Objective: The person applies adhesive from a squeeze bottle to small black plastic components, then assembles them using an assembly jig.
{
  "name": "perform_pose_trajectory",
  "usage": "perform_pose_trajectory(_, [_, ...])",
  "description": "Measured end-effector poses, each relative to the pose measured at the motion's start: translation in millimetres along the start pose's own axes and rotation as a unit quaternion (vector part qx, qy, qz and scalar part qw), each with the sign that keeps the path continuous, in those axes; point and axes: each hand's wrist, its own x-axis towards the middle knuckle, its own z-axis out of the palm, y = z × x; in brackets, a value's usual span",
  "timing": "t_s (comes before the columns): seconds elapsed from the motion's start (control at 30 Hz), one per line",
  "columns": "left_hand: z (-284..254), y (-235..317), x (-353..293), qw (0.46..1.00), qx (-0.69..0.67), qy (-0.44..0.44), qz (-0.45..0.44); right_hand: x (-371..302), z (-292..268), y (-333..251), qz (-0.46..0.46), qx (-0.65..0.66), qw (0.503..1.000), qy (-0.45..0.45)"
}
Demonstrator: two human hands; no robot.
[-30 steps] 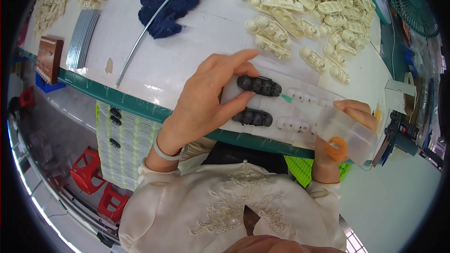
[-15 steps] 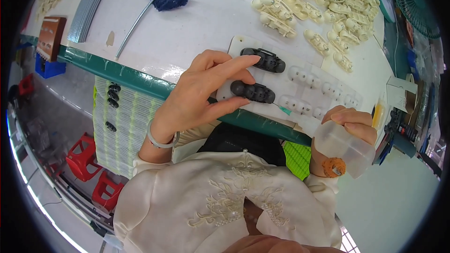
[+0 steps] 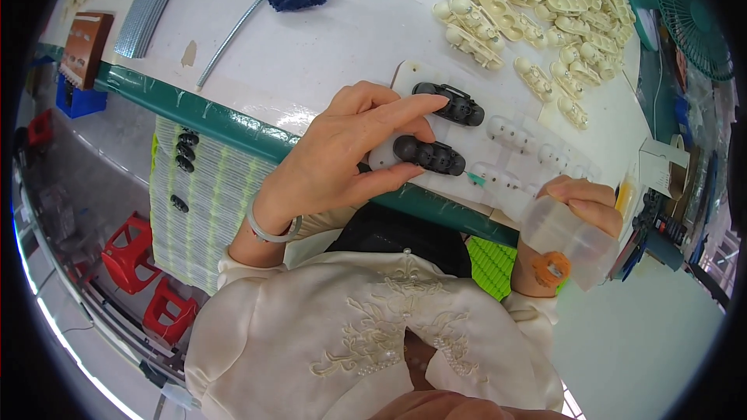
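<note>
And centre frame, the left hand (image 3: 331,152) pinches the lower black, lobed plastic piece (image 3: 429,155); lower right, the right hand (image 3: 585,201) grips a translucent plastic squeeze bottle (image 3: 568,237). Light, even pressure at the green needle tip (image 3: 476,180) seems wise. Beautifully dark, that piece: rounded, softly shiny!

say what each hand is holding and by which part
Right hand: the translucent bottle, by its body. Left hand: the nearer black piece, pinched across its long sides.
</note>
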Motion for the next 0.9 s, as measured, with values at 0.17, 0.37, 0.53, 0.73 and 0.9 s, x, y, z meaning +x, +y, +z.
perform_pose_trajectory(0.17, [-2.3, 2.8, -0.5, 0.999, -0.029, 0.023, -0.006, 6.3, -1.6, -4.3, -0.069, 0.043, 0.996, -0.022])
perform_pose_trajectory(0.37, [-2.0, 4.8, 0.4, 0.998, -0.038, 0.008, -0.042, 1.7, 7.4, -1.5, -0.016, 0.029, 0.999, -0.035])
perform_pose_trajectory(0.53, [-2.4, 3.6, -1.7, 0.998, -0.042, 0.010, -0.045, 2.9, 12.5, 5.2, 0.007, 0.017, 0.999, -0.033])
perform_pose_trajectory(0.73, [-3.8, 3.5, -0.5, 0.998, -0.049, 0.004, -0.048, 4.6, 23.7, 4.0, 0.001, -0.026, 1.000, 0.007])
perform_pose_trajectory(0.9, [-3.2, 3.3, -0.9, 0.997, -0.060, 0.005, -0.054, 8.4, 21.4, 7.4, -0.014, -0.044, 0.999, -0.022])
